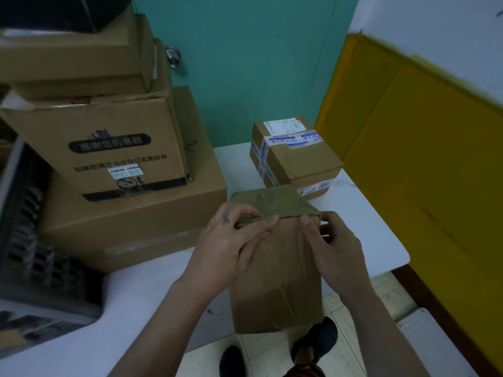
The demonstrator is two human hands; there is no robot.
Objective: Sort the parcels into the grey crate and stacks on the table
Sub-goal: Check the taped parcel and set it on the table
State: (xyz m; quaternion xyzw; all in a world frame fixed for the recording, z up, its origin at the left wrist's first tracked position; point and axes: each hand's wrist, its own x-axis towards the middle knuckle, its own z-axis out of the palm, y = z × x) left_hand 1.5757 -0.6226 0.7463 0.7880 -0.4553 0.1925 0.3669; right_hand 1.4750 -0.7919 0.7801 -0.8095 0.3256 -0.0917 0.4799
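The oblong brown paper-wrapped parcel overhangs the white surface's near edge, its long axis running from the grips back toward the person. The left grip and right grip, equally near, both pinch its olive-taped far end. A small taped cardboard box sits just beyond them, and the grey slatted crate is well to the left.

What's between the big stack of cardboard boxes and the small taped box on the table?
Nothing: the head view shows only a bare strip of white table between the stack of cardboard boxes and the small taped box.
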